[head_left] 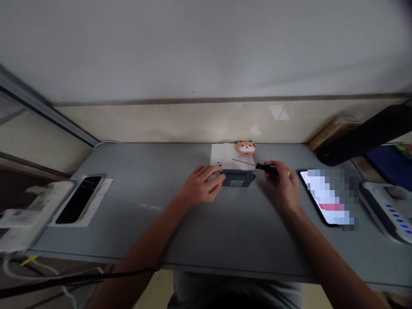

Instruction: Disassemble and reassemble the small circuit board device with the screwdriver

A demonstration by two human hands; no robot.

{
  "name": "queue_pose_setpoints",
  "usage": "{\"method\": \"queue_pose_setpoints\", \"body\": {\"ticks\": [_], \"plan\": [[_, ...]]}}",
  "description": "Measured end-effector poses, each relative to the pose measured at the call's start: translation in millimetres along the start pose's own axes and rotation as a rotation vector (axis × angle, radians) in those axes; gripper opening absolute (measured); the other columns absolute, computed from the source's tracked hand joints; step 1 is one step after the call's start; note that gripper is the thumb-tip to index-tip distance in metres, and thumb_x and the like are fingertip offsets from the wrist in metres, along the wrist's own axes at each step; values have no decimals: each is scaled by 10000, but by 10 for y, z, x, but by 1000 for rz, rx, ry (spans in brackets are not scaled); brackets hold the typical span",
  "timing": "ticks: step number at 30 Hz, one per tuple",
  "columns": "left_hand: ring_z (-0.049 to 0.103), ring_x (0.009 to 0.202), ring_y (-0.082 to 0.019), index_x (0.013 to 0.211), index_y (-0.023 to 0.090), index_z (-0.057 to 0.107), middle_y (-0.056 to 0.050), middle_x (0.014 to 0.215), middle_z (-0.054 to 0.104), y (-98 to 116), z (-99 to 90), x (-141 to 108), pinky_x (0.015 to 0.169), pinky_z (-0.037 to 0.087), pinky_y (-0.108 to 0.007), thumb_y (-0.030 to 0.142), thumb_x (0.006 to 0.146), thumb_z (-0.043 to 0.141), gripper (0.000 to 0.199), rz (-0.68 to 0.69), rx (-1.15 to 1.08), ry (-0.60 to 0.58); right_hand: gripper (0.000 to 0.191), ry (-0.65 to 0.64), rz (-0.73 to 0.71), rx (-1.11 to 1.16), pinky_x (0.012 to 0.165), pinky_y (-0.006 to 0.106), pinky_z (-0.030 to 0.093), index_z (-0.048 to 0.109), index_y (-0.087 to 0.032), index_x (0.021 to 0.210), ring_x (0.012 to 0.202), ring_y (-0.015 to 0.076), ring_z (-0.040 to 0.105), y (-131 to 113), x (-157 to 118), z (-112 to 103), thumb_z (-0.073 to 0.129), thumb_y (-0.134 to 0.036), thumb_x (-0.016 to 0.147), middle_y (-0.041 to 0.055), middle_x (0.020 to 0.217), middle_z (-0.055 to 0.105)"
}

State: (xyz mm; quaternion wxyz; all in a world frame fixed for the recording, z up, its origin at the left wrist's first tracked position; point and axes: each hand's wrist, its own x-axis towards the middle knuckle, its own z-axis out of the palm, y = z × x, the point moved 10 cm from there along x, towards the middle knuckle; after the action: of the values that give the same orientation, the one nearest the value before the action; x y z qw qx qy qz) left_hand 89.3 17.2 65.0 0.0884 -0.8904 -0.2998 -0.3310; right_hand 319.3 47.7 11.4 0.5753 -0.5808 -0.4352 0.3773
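Note:
A small dark box [238,178] with a row of vent slots and a pale label lies near the middle of the desk. My left hand [202,184] is closed on the left end of this box, with the fingers over its top and side. In my right hand [285,184] is a screwdriver [263,167] with a black and yellow handle. Its thin metal shaft points left, over a sheet of white paper [222,152] behind the box. A few tiny dark pieces [219,163] lie on the paper near my left fingertips.
An orange animal-face case [246,147] sits by the paper, against the wall. A dark-screened phone [80,199] and a power strip [41,210] are at left. A lit phone [325,197], a black cylinder [363,135] and a white-grey device [391,208] are at right.

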Motion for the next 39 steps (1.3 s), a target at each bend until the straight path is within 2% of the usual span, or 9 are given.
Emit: {"method": "queue_pose_setpoints", "body": {"ticks": [3, 8, 11, 13, 15, 18, 25, 33, 39], "plan": [[711, 881, -183, 964, 218, 665, -82, 1017, 726, 37, -54, 15, 786, 550, -320, 111, 961, 524, 177, 17, -6, 41, 498, -31, 11, -119, 545, 291, 361, 735, -249, 936, 585, 152, 469, 5, -6, 48, 565, -710, 862, 14, 724, 613], [697, 839, -173, 948, 231, 660, -65, 984, 722, -78, -73, -5, 793, 556, -327, 124, 949, 530, 168, -75, -57, 49, 613, -268, -96, -249, 570, 302, 384, 743, -222, 1018, 581, 152, 456, -66, -73, 272, 494, -768, 892, 4, 678, 591], [692, 825, -173, 947, 235, 656, -55, 952, 722, -153, -159, -19, 784, 558, -323, 117, 938, 535, 169, -105, -55, 123, 637, -354, -136, -263, 631, 323, 447, 730, -216, 1104, 650, 176, 537, -78, -99, 330, 479, -766, 904, 20, 724, 628], [683, 806, -170, 963, 235, 655, -52, 953, 724, -174, -210, -25, 777, 559, -319, 109, 928, 548, 169, -107, -44, 170, 625, -386, -163, -252, 742, 349, 499, 721, -219, 1128, 790, 206, 622, -87, -103, 348, 487, -756, 910, 59, 868, 702], [672, 787, -166, 985, 233, 653, -53, 972, 724, -162, -240, -26, 768, 557, -312, 95, 918, 559, 179, -87, -39, 203, 610, -401, -177, -237, 848, 372, 518, 715, -227, 1135, 933, 231, 659, -81, -98, 353, 490, -749, 914, 88, 1027, 737], [665, 791, -162, 1015, 229, 645, -53, 991, 718, -122, -254, -21, 751, 550, -295, 66, 907, 560, 213, -53, -41, 218, 596, -428, -181, -227, 898, 385, 528, 705, -237, 1156, 1004, 239, 671, -47, -94, 363, 479, -739, 928, 96, 1118, 744], [647, 784, -160, 1020, 216, 617, -55, 970, 702, -67, -312, -12, 719, 540, -280, 31, 891, 555, 233, -17, -24, 258, 561, -451, -216, -236, 850, 366, 544, 704, -250, 1172, 990, 237, 672, 2, -105, 371, 470, -711, 954, 91, 1097, 750], [679, 816, -161, 1053, 229, 619, -63, 1051, 713, 70, -269, 6, 762, 562, -306, 24, 858, 567, 287, 17, -52, 241, 556, -459, -217, -215, 931, 385, 540, 700, -247, 1174, 1054, 241, 686, 17, -105, 386, 485, -708, 950, 90, 1143, 758], [702, 878, -178, 1046, 237, 630, -61, 1058, 716, 60, -237, -12, 774, 567, -319, 11, 832, 566, 318, 10, -47, 238, 553, -481, -192, -238, 926, 381, 545, 694, -246, 1183, 1047, 241, 694, 0, -112, 396, 483, -703, 955, 93, 1147, 763]]}}
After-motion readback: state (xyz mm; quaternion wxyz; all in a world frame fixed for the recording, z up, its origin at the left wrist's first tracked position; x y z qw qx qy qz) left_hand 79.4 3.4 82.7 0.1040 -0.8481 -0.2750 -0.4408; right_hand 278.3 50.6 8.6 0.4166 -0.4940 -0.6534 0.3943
